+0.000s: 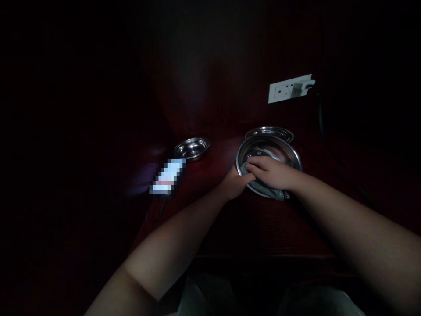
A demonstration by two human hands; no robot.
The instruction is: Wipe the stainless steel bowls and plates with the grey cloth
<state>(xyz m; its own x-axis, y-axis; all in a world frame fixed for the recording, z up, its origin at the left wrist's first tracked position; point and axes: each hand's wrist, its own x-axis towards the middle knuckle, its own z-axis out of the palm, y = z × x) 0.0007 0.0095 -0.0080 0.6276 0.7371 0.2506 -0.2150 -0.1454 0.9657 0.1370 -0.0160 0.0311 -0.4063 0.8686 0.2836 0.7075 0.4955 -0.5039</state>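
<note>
A steel bowl (291,153) is tilted towards me on the dark red table. My left hand (235,182) is closed on its near left rim, with the thumb over the edge and the other fingers hidden behind the wall. Inside the bowl, my right hand (271,172) presses a grey-green patterned cloth (274,193) against the near wall. Part of the cloth hangs over the near rim. The right fingers are bent around the cloth and lie close to my left thumb.
Behind the bowl is another shiny steel dish (270,131), partly covered. A smaller steel bowl (191,150) stands to the left, near a lit phone (168,176) with a cable (154,217). The wall holds a socket panel (285,91) with a plug (304,85).
</note>
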